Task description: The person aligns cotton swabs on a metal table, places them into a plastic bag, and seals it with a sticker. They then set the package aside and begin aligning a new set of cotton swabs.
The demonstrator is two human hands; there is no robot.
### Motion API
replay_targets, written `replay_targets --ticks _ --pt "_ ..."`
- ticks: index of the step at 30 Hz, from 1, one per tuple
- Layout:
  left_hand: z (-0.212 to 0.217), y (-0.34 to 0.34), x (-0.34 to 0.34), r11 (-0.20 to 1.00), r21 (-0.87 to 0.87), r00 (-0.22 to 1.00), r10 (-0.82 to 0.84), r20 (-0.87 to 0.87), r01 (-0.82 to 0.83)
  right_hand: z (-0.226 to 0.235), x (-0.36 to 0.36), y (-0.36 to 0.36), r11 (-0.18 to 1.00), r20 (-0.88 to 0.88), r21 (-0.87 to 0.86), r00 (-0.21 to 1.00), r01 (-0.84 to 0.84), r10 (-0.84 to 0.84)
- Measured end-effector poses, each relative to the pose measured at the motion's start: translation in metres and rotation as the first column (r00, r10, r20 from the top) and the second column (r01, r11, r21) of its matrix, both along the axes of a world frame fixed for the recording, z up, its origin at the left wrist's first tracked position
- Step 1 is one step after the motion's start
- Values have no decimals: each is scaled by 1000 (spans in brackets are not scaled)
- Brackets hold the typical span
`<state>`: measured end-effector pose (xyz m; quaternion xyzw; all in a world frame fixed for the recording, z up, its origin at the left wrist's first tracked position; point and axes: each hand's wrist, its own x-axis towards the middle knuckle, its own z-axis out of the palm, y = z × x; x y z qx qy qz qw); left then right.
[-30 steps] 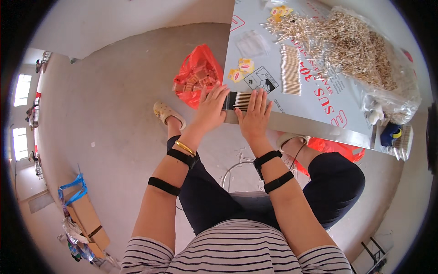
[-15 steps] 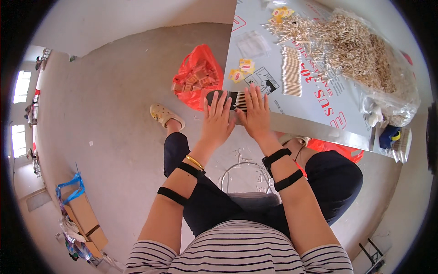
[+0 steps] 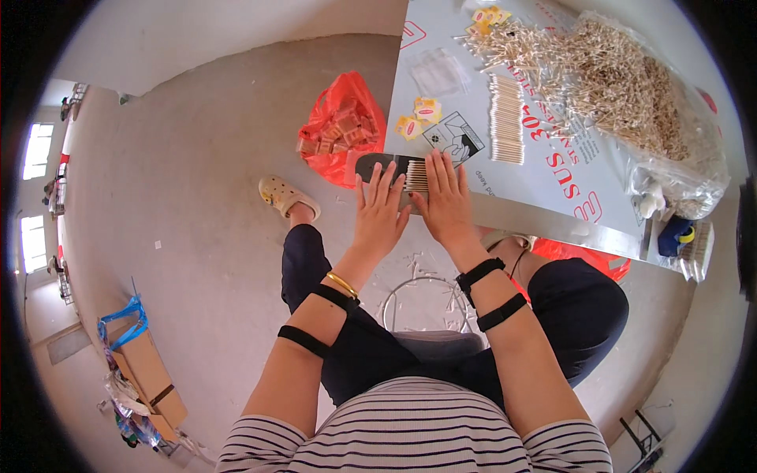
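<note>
At the table's near left corner, a short row of cotton swabs [image 3: 417, 176] lies side by side against a dark, round-ended flat piece [image 3: 374, 162]. My left hand [image 3: 382, 213] has its fingers stretched out, tips on the near part of the dark piece. Lying flat beside the row's right side, my right hand [image 3: 446, 203] has its fingers straight and close together, partly covering what is under it. A longer row of swabs [image 3: 506, 120] lies farther right, below a large loose heap of swabs [image 3: 623, 87] in clear plastic.
Small yellow-and-white packets [image 3: 419, 118] and clear plastic sleeves [image 3: 438, 72] lie on the grey printed table [image 3: 481, 169]. A red bag [image 3: 344, 130] of small packs stands on the floor left of it. A navy-and-yellow object [image 3: 675, 236] sits at the right corner.
My left hand has slid slightly right and down, showing more of the dark piece. My right hand has shifted a little to the right.
</note>
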<state>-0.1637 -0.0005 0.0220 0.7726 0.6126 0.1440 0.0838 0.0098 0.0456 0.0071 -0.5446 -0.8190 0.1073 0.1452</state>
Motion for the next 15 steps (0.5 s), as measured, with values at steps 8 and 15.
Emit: replay_targets --ticks 8,15 --pt "-7 -4 -1 999 -40 992 -26 -126 21 -3 -1 0 1000 12 14 1000 4 -5" --pt "-11 -6 7 999 -50 995 -24 -92 20 -4 -1 0 1000 13 24 1000 5 -5"
